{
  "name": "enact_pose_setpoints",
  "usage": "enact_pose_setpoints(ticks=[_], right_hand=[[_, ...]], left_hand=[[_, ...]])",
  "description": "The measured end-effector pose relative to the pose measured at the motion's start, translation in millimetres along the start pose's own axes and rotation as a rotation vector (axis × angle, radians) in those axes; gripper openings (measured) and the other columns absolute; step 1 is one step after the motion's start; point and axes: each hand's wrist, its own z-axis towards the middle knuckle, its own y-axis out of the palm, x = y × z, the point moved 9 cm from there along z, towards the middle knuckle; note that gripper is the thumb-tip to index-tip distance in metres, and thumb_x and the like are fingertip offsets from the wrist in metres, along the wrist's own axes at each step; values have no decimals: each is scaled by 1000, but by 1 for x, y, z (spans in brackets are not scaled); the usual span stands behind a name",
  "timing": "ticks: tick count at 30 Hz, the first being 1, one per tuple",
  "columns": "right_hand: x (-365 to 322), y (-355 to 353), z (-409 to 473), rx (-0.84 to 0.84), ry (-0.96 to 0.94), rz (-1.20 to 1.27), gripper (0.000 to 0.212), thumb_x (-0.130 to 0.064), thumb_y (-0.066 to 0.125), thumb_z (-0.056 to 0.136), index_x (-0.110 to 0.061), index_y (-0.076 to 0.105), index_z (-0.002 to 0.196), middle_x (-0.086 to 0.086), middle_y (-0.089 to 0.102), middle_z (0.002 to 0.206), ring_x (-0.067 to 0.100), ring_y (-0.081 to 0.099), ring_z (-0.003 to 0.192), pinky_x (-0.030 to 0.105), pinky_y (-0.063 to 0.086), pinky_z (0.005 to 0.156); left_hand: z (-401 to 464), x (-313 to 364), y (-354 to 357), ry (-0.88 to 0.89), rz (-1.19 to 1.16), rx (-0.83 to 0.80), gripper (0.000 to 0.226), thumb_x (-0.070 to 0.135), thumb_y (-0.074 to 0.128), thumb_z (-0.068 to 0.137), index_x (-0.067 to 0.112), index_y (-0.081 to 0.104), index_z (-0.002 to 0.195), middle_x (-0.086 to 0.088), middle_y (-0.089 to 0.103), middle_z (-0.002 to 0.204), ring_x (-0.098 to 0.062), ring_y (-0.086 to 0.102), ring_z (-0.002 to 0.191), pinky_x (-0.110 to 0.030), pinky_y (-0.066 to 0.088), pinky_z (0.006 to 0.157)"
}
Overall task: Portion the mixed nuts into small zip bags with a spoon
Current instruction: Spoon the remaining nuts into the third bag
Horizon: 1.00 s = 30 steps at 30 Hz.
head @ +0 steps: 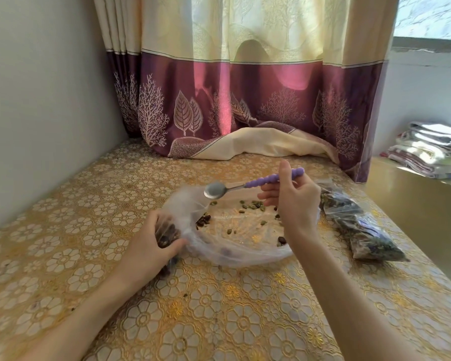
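My right hand [294, 199] grips the purple beaded handle of a metal spoon [215, 190]; the spoon's bowl looks empty and hovers over a clear plastic sheet or bag [235, 252] spread on the table. Scattered mixed nuts [253, 205], green and dark brown, lie on that plastic. My left hand [154, 238] grips a small clear zip bag [167, 231] holding dark nuts, at the plastic's left edge. The bag's lower part is hidden under my hand.
Filled small zip bags [359, 225] lie in a row to the right of the plastic. The table wears a gold floral cloth [219, 308]. A purple and cream curtain [245, 100] drapes onto the table's far edge. Folded towels [432, 149] sit at the far right.
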Motion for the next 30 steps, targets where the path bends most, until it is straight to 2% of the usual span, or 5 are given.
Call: enact_pose_setpoints(ticks=[8, 14, 21, 25, 30], right_hand=[[5, -1, 0, -17, -34, -178, 38, -28, 47, 99, 0, 60, 76, -5, 67, 53, 10, 59, 41, 18, 48, 41], [11, 18, -8, -150, -43, -218, 35, -25, 48, 99, 5, 59, 83, 5, 70, 62, 21, 61, 47, 26, 50, 42], [18, 35, -21, -234, -33, -209, 40, -25, 49, 99, 5, 62, 76, 5, 71, 62, 23, 60, 47, 26, 47, 42], [25, 35, -29, -170, -3, -144, 43, -29, 53, 96, -10, 65, 59, 4, 70, 58, 25, 62, 46, 28, 48, 41], [52, 30, -29, -100, 218, 12, 38, -23, 55, 95, -5, 66, 64, 8, 71, 60, 18, 63, 51, 24, 54, 50]], left_hand=[[-2, -1, -5, -27, -25, 48, 37, 27, 71, 79, 28, 43, 102, 22, 50, 89, 10, 48, 78, -10, 35, 62], [-3, -1, -13, -50, -8, 99, 28, 25, 70, 80, 17, 48, 95, -5, 59, 92, -21, 58, 84, -31, 47, 67], [-3, -2, -12, -48, -9, 95, 28, 25, 70, 80, 22, 47, 96, 6, 59, 91, -3, 55, 81, -16, 39, 60], [-2, -4, -9, -54, -4, 74, 26, 24, 69, 81, 22, 48, 95, 6, 60, 91, -3, 56, 81, -16, 39, 62], [-1, -6, -8, -61, 2, 61, 27, 26, 68, 82, 24, 48, 99, 9, 60, 92, 1, 57, 80, -14, 39, 62]])
